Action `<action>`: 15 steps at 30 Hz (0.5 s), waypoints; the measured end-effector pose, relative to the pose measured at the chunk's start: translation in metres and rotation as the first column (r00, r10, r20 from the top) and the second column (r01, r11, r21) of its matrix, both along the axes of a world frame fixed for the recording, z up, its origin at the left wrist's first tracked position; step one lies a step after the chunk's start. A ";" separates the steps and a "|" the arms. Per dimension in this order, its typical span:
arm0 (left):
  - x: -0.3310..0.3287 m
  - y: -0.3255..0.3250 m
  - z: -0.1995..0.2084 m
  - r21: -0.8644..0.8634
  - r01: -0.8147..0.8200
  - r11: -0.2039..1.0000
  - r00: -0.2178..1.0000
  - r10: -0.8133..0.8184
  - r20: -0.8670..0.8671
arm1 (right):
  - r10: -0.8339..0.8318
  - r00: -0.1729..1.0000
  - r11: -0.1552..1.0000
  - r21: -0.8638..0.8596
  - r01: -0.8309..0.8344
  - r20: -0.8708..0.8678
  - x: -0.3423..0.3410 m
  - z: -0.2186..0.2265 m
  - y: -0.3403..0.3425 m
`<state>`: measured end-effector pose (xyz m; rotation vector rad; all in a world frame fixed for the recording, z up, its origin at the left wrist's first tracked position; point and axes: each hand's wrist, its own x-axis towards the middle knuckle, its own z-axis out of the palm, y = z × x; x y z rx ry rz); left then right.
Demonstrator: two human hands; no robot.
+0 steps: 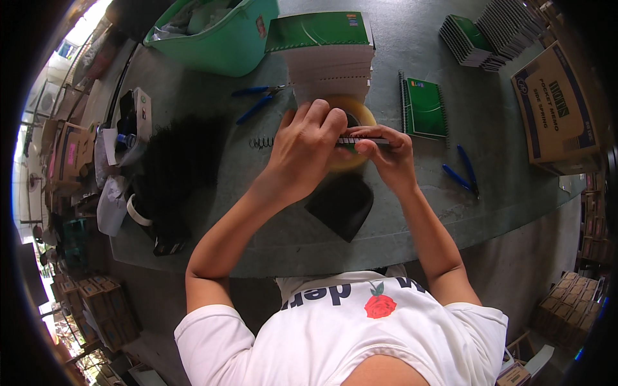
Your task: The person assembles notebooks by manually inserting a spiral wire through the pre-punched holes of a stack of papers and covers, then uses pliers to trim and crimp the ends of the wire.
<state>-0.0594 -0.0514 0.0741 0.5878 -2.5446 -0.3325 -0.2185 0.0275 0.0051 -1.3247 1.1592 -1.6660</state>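
My left hand [302, 148] is closed, with a black spiral binding coil [260, 143] running through its grip; the coil's loose end sticks out to the left. Between the thumb and fingers of my right hand [391, 153] is a small notepad [380, 141], held edge-on with the coil along its edge. My fingers hide most of the pad and where the coil enters it. Under both hands lies a wide roll of yellowish tape [362, 110]. Just beyond it rises a tall stack of loose pads with green covers [320, 32]. A dark flat piece [342, 206] lies nearer me.
Blue-handled pliers [257, 101] lie left of the stack, blue-handled cutters [465, 172] at right. A bound green notebook [425, 108] lies right of the stack. Many black coils [180, 167] are heaped at left. A green basin [219, 45], bound notebooks [467, 38] and a carton [559, 112] stand around.
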 end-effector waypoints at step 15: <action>0.003 0.002 0.005 -0.121 -0.027 0.992 0.995 0.038 0.091 | 0.045 0.960 0.999 -0.027 -0.039 0.275 0.006 0.006 0.007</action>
